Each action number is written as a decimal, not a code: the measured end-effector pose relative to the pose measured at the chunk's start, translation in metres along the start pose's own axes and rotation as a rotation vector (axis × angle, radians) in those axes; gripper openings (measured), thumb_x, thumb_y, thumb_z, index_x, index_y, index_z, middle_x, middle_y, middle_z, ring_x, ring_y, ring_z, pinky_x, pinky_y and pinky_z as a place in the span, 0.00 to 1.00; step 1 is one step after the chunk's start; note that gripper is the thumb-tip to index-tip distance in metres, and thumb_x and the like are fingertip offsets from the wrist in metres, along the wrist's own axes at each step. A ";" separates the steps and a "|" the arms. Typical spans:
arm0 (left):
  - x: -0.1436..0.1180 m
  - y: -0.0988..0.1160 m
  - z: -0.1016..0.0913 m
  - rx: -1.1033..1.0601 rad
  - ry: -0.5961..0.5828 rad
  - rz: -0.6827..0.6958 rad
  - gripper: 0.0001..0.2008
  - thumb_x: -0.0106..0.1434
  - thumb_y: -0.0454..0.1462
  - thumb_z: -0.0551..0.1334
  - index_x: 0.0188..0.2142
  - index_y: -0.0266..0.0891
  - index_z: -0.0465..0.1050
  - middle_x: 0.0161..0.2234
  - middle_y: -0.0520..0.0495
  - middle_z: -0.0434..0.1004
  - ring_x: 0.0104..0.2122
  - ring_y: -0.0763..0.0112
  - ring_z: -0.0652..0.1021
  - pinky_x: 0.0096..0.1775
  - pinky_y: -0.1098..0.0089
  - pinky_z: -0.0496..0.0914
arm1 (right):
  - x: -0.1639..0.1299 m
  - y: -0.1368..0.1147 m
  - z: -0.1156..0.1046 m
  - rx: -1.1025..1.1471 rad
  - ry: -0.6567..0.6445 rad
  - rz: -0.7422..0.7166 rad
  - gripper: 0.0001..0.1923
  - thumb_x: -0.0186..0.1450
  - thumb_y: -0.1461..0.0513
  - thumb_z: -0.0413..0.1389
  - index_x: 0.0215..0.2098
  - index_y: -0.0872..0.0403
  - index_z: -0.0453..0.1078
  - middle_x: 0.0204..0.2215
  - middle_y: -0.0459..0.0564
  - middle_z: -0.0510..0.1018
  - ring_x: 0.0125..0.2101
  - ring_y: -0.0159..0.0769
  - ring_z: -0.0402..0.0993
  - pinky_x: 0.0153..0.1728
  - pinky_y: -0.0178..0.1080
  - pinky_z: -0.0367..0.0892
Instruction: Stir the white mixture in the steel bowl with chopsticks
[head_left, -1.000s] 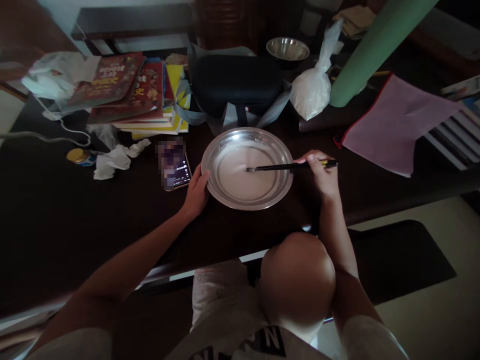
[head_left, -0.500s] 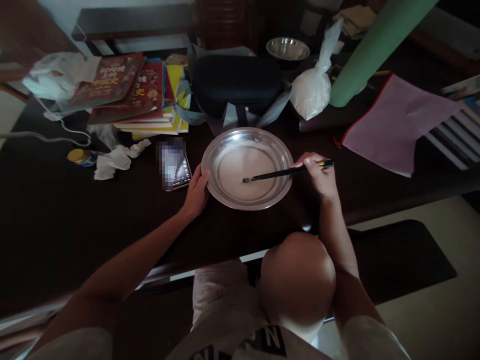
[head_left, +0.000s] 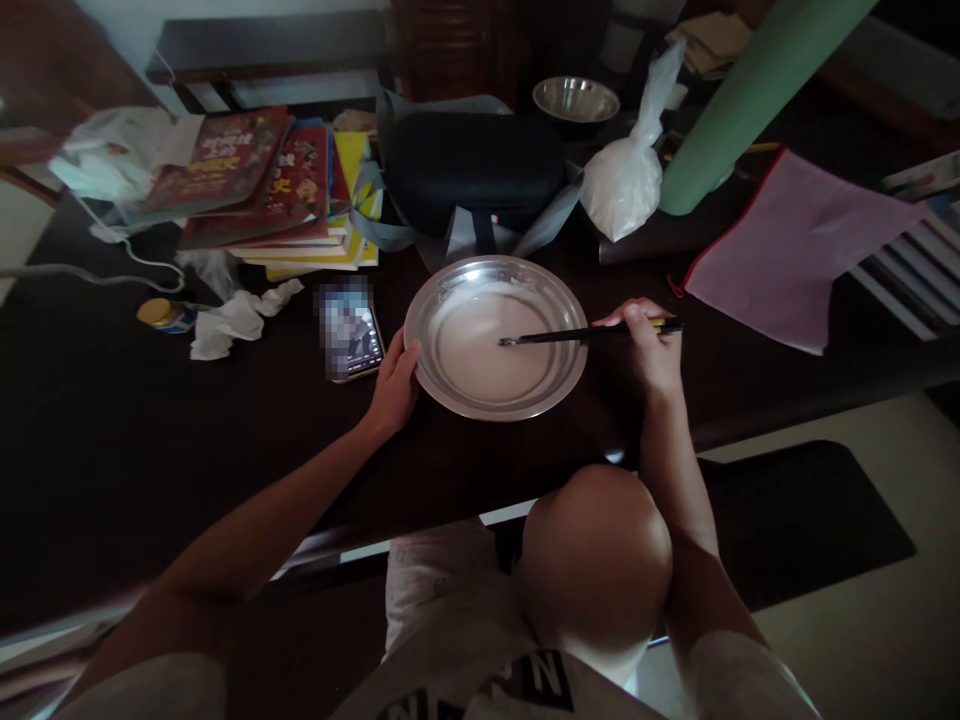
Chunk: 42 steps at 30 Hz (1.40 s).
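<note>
Dark tabletop (head_left: 112, 440) under you, metal basin (head_left: 442, 385) of pale liquid sitting center. Your left hand (head_left: 394, 385) cups the basin's near-left rim, fingers curled against it. Your right hand (head_left: 649, 350) pinches black chopsticks (head_left: 570, 336), tips dipped in the liquid. Phone (head_left: 352, 335) just beside the basin.

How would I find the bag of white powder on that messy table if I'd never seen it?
Start at the big metal pan of white liquid that the chopsticks dip into, in the middle of the dark table. Look past its far right rim to the thick green tube. The bag of white powder sits beside that tube: clear plastic, lumpy, with a twisted top pointing up.
</note>
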<state>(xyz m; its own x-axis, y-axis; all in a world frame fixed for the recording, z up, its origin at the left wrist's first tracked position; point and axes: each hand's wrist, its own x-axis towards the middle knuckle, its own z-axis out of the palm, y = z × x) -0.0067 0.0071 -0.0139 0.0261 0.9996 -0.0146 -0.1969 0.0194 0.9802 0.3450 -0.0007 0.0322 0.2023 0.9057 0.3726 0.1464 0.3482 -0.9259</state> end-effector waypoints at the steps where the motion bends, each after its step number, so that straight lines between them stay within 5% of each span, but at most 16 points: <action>1: 0.000 0.000 0.000 -0.003 0.002 -0.003 0.24 0.64 0.54 0.71 0.51 0.43 0.77 0.49 0.43 0.84 0.53 0.51 0.83 0.56 0.53 0.79 | 0.000 0.000 0.000 0.005 0.000 0.011 0.21 0.67 0.42 0.65 0.27 0.46 0.81 0.24 0.42 0.84 0.28 0.36 0.84 0.38 0.40 0.78; 5: -0.001 0.002 0.002 -0.017 0.018 -0.021 0.24 0.62 0.55 0.72 0.50 0.44 0.76 0.49 0.44 0.85 0.53 0.51 0.83 0.56 0.54 0.79 | 0.000 -0.001 0.001 -0.042 -0.128 0.002 0.21 0.66 0.40 0.65 0.28 0.47 0.82 0.27 0.44 0.86 0.32 0.39 0.85 0.40 0.42 0.79; 10: -0.002 0.003 0.003 -0.034 0.033 -0.030 0.24 0.62 0.53 0.72 0.50 0.44 0.77 0.50 0.45 0.84 0.55 0.52 0.82 0.58 0.56 0.77 | 0.000 -0.001 0.001 -0.002 -0.008 0.010 0.22 0.67 0.41 0.65 0.27 0.47 0.79 0.24 0.42 0.82 0.28 0.36 0.83 0.38 0.41 0.79; 15: -0.002 0.003 0.004 -0.026 0.031 -0.022 0.23 0.62 0.53 0.72 0.50 0.44 0.77 0.49 0.45 0.85 0.54 0.52 0.83 0.58 0.55 0.77 | 0.000 -0.005 0.002 -0.055 -0.136 0.013 0.23 0.65 0.39 0.65 0.27 0.47 0.80 0.27 0.45 0.85 0.32 0.39 0.85 0.41 0.43 0.80; 20: -0.002 0.002 0.002 0.025 0.016 0.006 0.25 0.63 0.56 0.70 0.51 0.45 0.78 0.47 0.45 0.85 0.51 0.53 0.83 0.54 0.55 0.79 | -0.001 -0.006 0.002 -0.023 0.002 0.033 0.24 0.66 0.39 0.65 0.25 0.47 0.78 0.22 0.43 0.82 0.27 0.37 0.83 0.37 0.42 0.79; 25: -0.001 0.000 0.001 0.047 -0.012 0.020 0.25 0.66 0.57 0.68 0.53 0.45 0.78 0.49 0.44 0.84 0.51 0.53 0.83 0.55 0.54 0.79 | -0.001 -0.004 0.001 -0.040 -0.138 0.018 0.22 0.65 0.40 0.65 0.28 0.46 0.81 0.27 0.45 0.86 0.33 0.40 0.86 0.40 0.43 0.80; 29: -0.001 0.000 0.002 0.024 0.000 0.010 0.24 0.65 0.55 0.69 0.53 0.44 0.77 0.51 0.44 0.84 0.54 0.52 0.82 0.57 0.54 0.77 | 0.000 -0.003 0.000 -0.035 -0.010 0.042 0.24 0.65 0.39 0.65 0.26 0.47 0.78 0.24 0.43 0.83 0.29 0.39 0.84 0.39 0.44 0.80; 34: -0.001 0.001 0.003 0.025 0.016 0.011 0.24 0.64 0.56 0.70 0.51 0.44 0.77 0.50 0.44 0.84 0.55 0.51 0.82 0.59 0.54 0.76 | -0.001 -0.003 0.000 -0.034 -0.129 0.025 0.21 0.65 0.40 0.66 0.28 0.47 0.81 0.27 0.45 0.85 0.33 0.40 0.85 0.41 0.43 0.80; 39: -0.001 0.002 0.003 0.028 0.010 0.012 0.25 0.64 0.57 0.70 0.51 0.44 0.77 0.49 0.44 0.84 0.54 0.51 0.82 0.58 0.53 0.77 | 0.000 -0.003 0.000 -0.042 0.002 0.033 0.23 0.66 0.39 0.64 0.26 0.47 0.79 0.23 0.43 0.82 0.29 0.39 0.83 0.39 0.43 0.79; 42: -0.002 0.003 0.003 0.031 0.001 0.003 0.24 0.64 0.56 0.70 0.51 0.44 0.77 0.49 0.44 0.84 0.53 0.51 0.83 0.56 0.53 0.78 | 0.000 -0.003 0.000 -0.044 -0.089 0.033 0.23 0.66 0.39 0.65 0.26 0.46 0.79 0.24 0.44 0.83 0.30 0.39 0.84 0.39 0.43 0.80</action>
<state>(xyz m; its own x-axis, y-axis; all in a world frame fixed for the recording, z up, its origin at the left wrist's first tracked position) -0.0046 0.0051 -0.0099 0.0243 0.9996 -0.0124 -0.1666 0.0162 0.9859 0.3444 -0.0018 0.0349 0.1211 0.9350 0.3335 0.1841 0.3090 -0.9331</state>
